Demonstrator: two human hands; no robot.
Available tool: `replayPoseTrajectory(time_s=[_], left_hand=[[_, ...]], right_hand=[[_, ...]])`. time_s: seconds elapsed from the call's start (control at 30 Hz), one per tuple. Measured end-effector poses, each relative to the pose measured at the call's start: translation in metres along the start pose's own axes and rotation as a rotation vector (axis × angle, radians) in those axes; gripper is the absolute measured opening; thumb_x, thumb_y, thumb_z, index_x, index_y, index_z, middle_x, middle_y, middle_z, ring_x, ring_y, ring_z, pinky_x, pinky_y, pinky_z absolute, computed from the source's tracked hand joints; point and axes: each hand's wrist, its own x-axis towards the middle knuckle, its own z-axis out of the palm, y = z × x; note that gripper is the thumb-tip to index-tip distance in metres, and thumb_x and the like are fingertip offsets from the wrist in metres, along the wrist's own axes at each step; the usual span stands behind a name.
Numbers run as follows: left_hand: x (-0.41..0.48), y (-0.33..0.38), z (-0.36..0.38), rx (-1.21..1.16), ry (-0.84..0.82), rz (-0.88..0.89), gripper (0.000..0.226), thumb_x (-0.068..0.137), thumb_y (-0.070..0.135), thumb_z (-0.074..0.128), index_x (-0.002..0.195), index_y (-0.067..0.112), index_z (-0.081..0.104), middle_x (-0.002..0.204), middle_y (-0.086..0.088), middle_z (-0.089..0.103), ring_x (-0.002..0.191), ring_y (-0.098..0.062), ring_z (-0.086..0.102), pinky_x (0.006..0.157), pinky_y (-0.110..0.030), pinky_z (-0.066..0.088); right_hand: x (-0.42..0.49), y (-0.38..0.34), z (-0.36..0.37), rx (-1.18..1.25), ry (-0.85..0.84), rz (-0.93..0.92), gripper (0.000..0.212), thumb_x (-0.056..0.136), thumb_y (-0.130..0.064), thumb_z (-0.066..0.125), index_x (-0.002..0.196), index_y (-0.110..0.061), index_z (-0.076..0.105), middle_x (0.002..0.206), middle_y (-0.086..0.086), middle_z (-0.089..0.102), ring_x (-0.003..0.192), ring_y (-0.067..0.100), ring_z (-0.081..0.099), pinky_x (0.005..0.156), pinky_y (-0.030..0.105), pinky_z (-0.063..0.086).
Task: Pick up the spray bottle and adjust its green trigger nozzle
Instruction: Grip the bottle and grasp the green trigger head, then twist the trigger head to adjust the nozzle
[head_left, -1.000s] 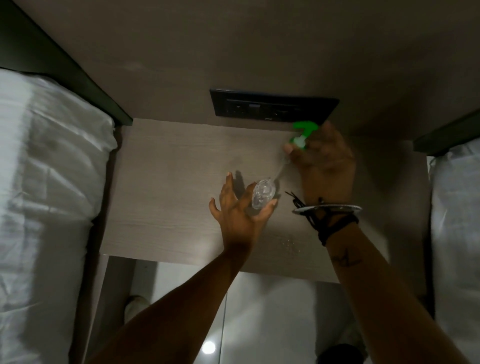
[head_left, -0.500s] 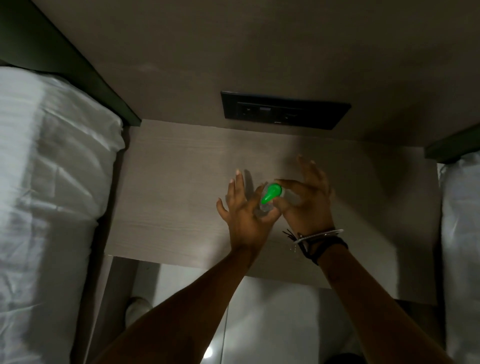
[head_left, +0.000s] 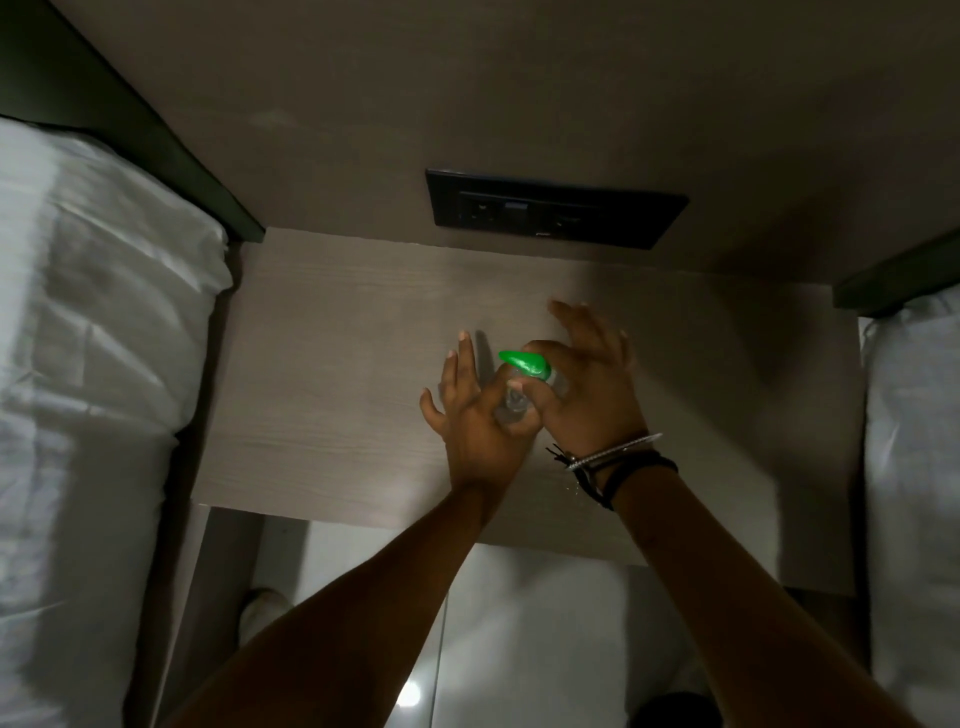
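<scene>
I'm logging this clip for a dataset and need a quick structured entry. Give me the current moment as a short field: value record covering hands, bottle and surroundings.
setting: wooden bedside table between two white-sheeted beds
wall: dark socket panel above the table
spray bottle: clear, held above the table between both hands
nozzle: green, pointing left
left hand: cradles the bottle body, fingers spread
right hand: thumb and fingers on the nozzle
right wrist: bracelets

Wooden nightstand (head_left: 322, 364), black outlet panel (head_left: 556, 215) on wall, white bedding (head_left: 88, 364) both sides
</scene>
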Motion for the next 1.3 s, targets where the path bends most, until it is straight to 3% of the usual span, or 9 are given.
replayPoseTrajectory(time_s=[0.23,0.5,0.7,0.77,0.87,0.97,1.13,1.2,1.3], left_hand=[[0.002,0.000,-0.003,0.004,-0.043,0.005,0.047,0.079,0.058,0.047,0.110,0.030,0.068,0.160,-0.007,0.025,0.147,-0.028,0.019,0.112,-0.061,0.003],[0.003,0.000,-0.006,-0.010,-0.071,0.020,0.055,0.077,0.064,0.048,0.115,0.029,0.068,0.162,-0.006,0.019,0.148,-0.025,0.013,0.113,-0.060,-0.001],[0.004,-0.004,-0.002,0.035,-0.079,0.027,0.051,0.078,0.063,0.050,0.117,0.033,0.065,0.162,-0.007,0.021,0.148,-0.027,0.017,0.112,-0.061,0.002],[0.004,-0.005,-0.001,0.041,-0.070,0.019,0.049,0.079,0.060,0.052,0.119,0.033,0.063,0.161,-0.007,0.023,0.147,-0.028,0.019,0.113,-0.062,0.004],[0.003,-0.008,0.002,0.079,-0.069,0.024,0.048,0.082,0.056,0.056,0.124,0.033,0.060,0.161,-0.009,0.023,0.147,-0.029,0.020,0.113,-0.063,0.008],[0.001,-0.009,0.003,0.025,-0.048,0.033,0.050,0.080,0.056,0.060,0.125,0.034,0.059,0.160,-0.009,0.024,0.147,-0.028,0.019,0.114,-0.060,0.006],[0.002,-0.008,0.006,-0.005,-0.040,0.023,0.050,0.077,0.060,0.055,0.121,0.037,0.060,0.161,-0.005,0.023,0.147,-0.025,0.018,0.113,-0.060,0.004],[0.003,-0.009,0.006,-0.002,-0.025,0.030,0.046,0.077,0.061,0.055,0.117,0.039,0.060,0.160,-0.006,0.027,0.146,-0.027,0.022,0.112,-0.062,0.007],[0.004,-0.010,0.007,0.009,0.002,0.049,0.041,0.074,0.058,0.056,0.111,0.040,0.053,0.157,-0.009,0.032,0.143,-0.030,0.030,0.110,-0.065,0.014]], right_hand=[[-0.004,0.000,-0.002,-0.008,0.121,-0.002,0.028,0.074,-0.027,0.077,0.099,-0.015,0.072,0.133,0.005,0.058,0.131,0.030,0.043,0.106,0.059,0.029],[-0.004,0.007,0.005,0.304,0.098,0.041,0.028,0.078,-0.020,0.073,0.105,-0.021,0.069,0.132,-0.002,0.057,0.128,0.026,0.045,0.104,0.058,0.033],[-0.003,0.008,0.013,0.345,0.183,0.155,0.032,0.066,-0.042,0.079,0.090,-0.023,0.069,0.120,-0.004,0.061,0.117,0.022,0.051,0.096,0.056,0.043],[-0.005,0.006,0.014,0.145,0.221,0.149,0.046,0.063,-0.059,0.072,0.080,-0.017,0.064,0.115,0.005,0.062,0.110,0.028,0.054,0.090,0.059,0.046],[-0.013,0.008,0.022,-0.106,0.198,0.123,0.087,0.059,-0.081,0.059,0.118,-0.017,0.053,0.139,0.016,0.048,0.131,0.036,0.041,0.112,0.064,0.025],[-0.016,0.014,0.023,0.082,0.091,0.078,0.102,0.069,-0.067,0.060,0.150,-0.025,0.014,0.162,0.015,0.010,0.148,0.034,0.009,0.117,0.061,0.007],[-0.003,0.017,0.014,0.242,0.071,0.053,0.041,0.075,-0.031,0.074,0.114,-0.024,0.065,0.156,0.005,0.031,0.146,0.030,0.019,0.112,0.064,0.022],[0.000,0.014,0.012,0.127,0.154,0.087,0.046,0.063,-0.044,0.081,0.099,-0.020,0.067,0.145,0.007,0.045,0.139,0.031,0.031,0.108,0.063,0.028],[-0.002,0.015,0.010,-0.021,0.209,0.123,0.079,0.055,-0.074,0.066,0.115,-0.025,0.052,0.147,0.014,0.039,0.139,0.034,0.029,0.112,0.066,0.019]])
